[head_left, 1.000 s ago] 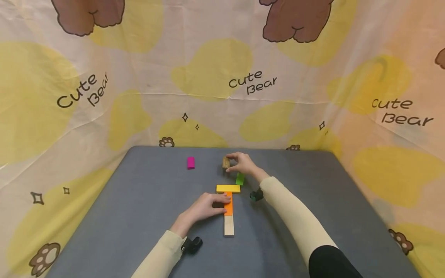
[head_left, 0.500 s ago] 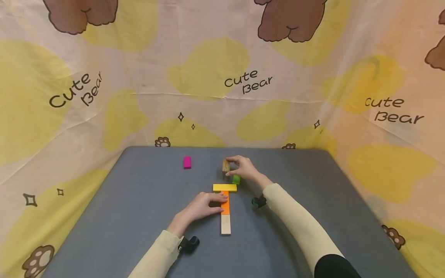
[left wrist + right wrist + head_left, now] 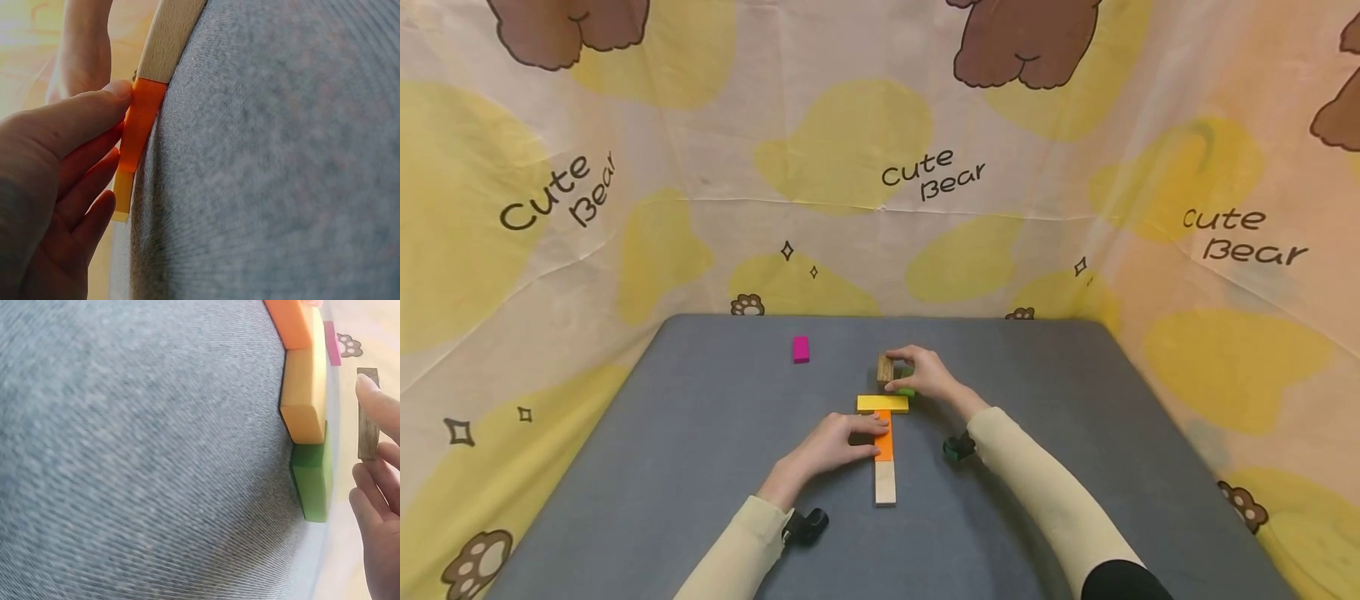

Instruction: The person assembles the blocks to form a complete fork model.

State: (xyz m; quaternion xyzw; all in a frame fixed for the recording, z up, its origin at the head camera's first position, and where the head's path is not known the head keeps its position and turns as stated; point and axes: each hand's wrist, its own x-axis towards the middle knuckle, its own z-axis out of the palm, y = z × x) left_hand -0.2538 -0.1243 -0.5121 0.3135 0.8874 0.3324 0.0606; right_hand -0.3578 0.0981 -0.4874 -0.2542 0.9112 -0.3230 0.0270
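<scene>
In the head view my left hand (image 3: 830, 444) rests its thumb and fingertips on the orange block (image 3: 884, 442), which lies flat. A pale wooden block (image 3: 885, 483) joins its near end. Across its far end lies a yellow block (image 3: 883, 404), forming a T. My right hand (image 3: 929, 373) pinches a brown wooden block (image 3: 885, 368) by its ends between thumb and fingers, raised above the table in the right wrist view. A green block (image 3: 312, 478) touches the yellow block's right end; my right hand partly hides it in the head view.
A magenta block (image 3: 801, 349) lies alone toward the back left of the grey table (image 3: 700, 400). A printed bear-pattern curtain (image 3: 850, 167) hangs behind the table and along its sides. Each wrist wears a small dark camera.
My right hand has brought the brown block slightly nearer, toward the yellow block, now covering much of the green block. My left hand stays on the orange block. The head view has shifted slightly.
</scene>
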